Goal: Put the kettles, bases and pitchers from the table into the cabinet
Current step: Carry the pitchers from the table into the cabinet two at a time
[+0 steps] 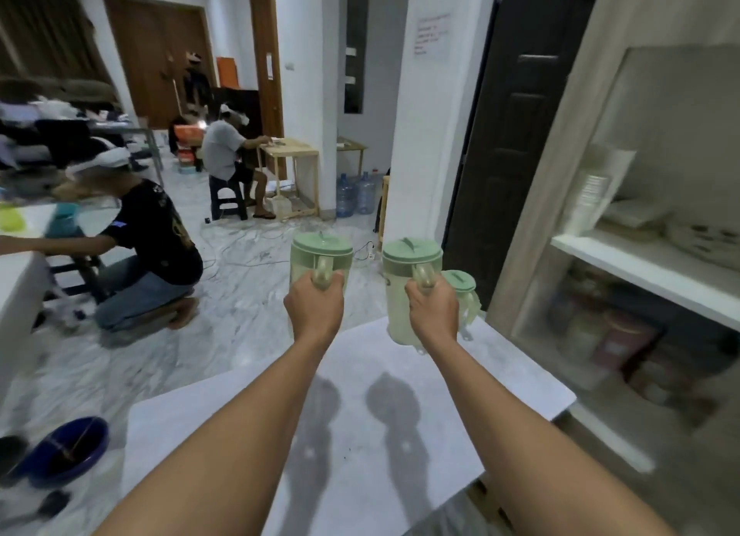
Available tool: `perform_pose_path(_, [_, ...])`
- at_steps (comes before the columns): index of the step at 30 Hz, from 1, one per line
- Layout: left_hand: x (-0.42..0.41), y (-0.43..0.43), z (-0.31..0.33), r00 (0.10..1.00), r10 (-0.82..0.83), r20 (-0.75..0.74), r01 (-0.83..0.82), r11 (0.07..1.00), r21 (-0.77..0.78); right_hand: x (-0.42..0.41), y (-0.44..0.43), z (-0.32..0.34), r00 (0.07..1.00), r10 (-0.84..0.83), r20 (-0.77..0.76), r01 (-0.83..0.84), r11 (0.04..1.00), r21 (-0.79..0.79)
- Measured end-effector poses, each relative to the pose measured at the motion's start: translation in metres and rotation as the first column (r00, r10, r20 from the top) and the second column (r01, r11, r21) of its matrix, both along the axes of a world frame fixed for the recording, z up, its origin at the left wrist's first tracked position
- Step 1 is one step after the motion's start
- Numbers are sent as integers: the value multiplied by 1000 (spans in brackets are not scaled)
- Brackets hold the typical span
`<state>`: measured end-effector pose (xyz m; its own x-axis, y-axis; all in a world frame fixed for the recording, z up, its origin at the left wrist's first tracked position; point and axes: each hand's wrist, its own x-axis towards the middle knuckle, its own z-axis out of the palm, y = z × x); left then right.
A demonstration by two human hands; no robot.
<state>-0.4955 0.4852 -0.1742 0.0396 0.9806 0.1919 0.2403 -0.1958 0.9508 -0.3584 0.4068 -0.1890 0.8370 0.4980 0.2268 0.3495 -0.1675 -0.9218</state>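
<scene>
Left hand (314, 305) clenched on handle of pale green lidded plastic pitcher (320, 265), held over floor beyond white surface (360, 395). Right hand (432, 309) grasps larger matching pitcher (408, 291), lifted above surface, I judge (view blurred). Smaller third pitcher (464, 295) just beside it: swing toward cabinet (640, 263) could topple it.

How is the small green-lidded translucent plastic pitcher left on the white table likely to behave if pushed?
The small green-lidded translucent plastic pitcher looks empty, so probably light and easy to slide. It stands near the white table edge, so a push might tip it off. Plastic likely survives knocks.
</scene>
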Motion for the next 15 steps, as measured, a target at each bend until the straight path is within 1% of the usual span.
perform_pose_path(1, [0, -13, 11, 999, -39, 3, 39, 999, 32, -3, -19, 11, 999, -37, 20, 37, 999, 16])
perform_pose_path(4, [3, -35, 34, 994, -102, 39, 100, 994, 54, -6, -53, 33, 993, -105, 50, 102, 994, 50])
perform_pose_path(9, [21, -85, 70, 965, -250, 79, 240, 964, 111, -1, -126, 71, 969, -238, 63, 231, 968, 100])
perform_pose_path(15, [58, -166, 110, 894, -423, 145, 398, 901, 175, 15, -233, 119, 915, -390, 105, 374, 916, 148])
